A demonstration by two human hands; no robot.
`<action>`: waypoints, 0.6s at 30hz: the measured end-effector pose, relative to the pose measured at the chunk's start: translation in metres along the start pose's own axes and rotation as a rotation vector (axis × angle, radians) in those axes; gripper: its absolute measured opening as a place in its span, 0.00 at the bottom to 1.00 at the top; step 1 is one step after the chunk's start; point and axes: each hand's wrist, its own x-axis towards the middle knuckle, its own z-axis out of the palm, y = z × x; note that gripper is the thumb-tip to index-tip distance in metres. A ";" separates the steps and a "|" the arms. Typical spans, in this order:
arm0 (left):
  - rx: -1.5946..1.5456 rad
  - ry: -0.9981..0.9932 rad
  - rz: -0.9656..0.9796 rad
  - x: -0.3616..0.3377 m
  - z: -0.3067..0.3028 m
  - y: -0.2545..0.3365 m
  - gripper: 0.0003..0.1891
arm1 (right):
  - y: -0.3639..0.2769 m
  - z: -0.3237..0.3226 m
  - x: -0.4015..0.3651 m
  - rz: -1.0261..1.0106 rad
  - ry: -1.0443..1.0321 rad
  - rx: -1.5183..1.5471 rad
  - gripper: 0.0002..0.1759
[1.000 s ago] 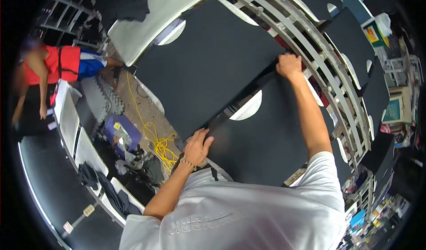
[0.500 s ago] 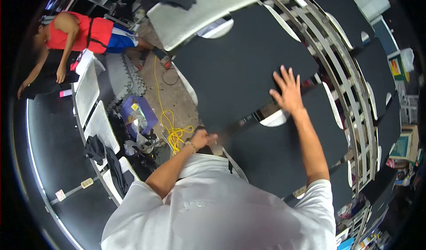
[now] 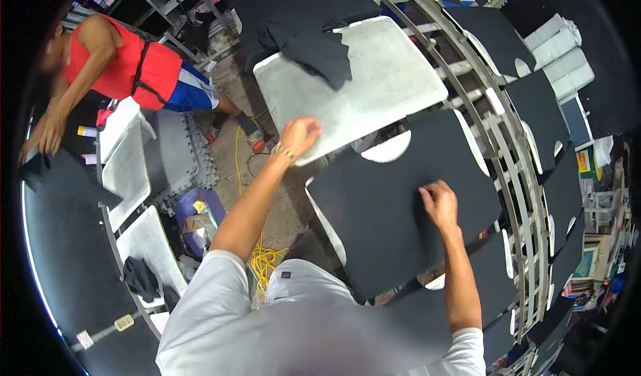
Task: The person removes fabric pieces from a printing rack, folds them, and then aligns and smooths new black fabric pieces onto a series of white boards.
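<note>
My left hand (image 3: 299,136) is closed, its fingers curled, above the near left edge of a pale board (image 3: 374,76). Whatever its fingers may hold is hidden. A crumpled black cloth (image 3: 317,52) lies on the far part of that board. My right hand (image 3: 441,204) has its fingers bent inward over a flat black fabric panel (image 3: 380,209), at its right part. I cannot make out whether it pinches the fabric. White board corners show at the panel's edges, and a white rounded piece (image 3: 387,148) shows at its far edge.
Curved metal rails (image 3: 497,122) run along the right, with more black-covered boards beyond. At left, a person in a red top (image 3: 143,69) handles dark cloth over a long black table (image 3: 73,256). A purple bin (image 3: 214,206) and yellow cord (image 3: 267,266) are on the floor.
My view has shifted toward the pale board. My left hand has moved from near my waist to the board's edge. My right hand, spread before, is now curled. The other person's arms have moved.
</note>
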 end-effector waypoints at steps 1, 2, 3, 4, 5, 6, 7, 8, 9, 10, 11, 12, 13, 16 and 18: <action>0.089 -0.037 -0.062 0.034 -0.001 0.002 0.12 | -0.024 0.017 0.034 -0.001 -0.055 0.049 0.08; 0.103 -0.005 -0.012 0.062 0.001 0.002 0.15 | -0.046 0.038 0.069 -0.007 -0.094 0.130 0.10; 0.095 -0.005 -0.009 0.084 0.005 0.004 0.15 | -0.051 0.072 0.103 0.031 -0.118 0.220 0.13; 0.152 0.087 0.050 0.104 0.009 0.008 0.17 | -0.075 0.089 0.138 0.030 -0.120 0.406 0.15; 0.209 0.178 0.110 0.122 0.013 0.009 0.18 | -0.086 0.115 0.173 0.024 -0.071 0.422 0.16; 0.247 0.213 0.140 0.136 0.021 0.006 0.19 | -0.090 0.143 0.207 0.073 -0.083 0.559 0.19; 0.286 0.246 0.170 0.148 0.027 0.002 0.20 | -0.087 0.175 0.236 0.133 -0.022 0.693 0.23; 0.331 0.244 0.181 0.155 0.031 -0.002 0.18 | -0.094 0.189 0.261 0.175 0.055 0.730 0.25; 0.326 0.244 0.186 0.161 0.034 -0.011 0.18 | -0.082 0.219 0.287 0.250 0.105 0.765 0.26; 0.319 0.180 0.167 0.166 0.037 -0.019 0.16 | -0.093 0.214 0.303 0.298 0.065 0.711 0.25; 0.313 0.115 0.145 0.168 0.038 -0.027 0.15 | -0.103 0.208 0.312 0.347 0.021 0.657 0.24; 0.274 0.175 0.216 0.167 0.032 -0.028 0.09 | -0.113 0.204 0.317 0.353 0.022 0.660 0.24; 0.276 0.168 0.220 0.169 0.021 -0.029 0.09 | -0.121 0.201 0.320 0.367 0.001 0.728 0.22; -0.059 0.260 0.319 0.178 -0.017 -0.025 0.04 | -0.139 0.185 0.329 0.287 -0.044 0.707 0.19; -0.238 0.221 0.207 0.181 -0.043 -0.005 0.04 | -0.144 0.186 0.336 0.198 -0.077 0.713 0.16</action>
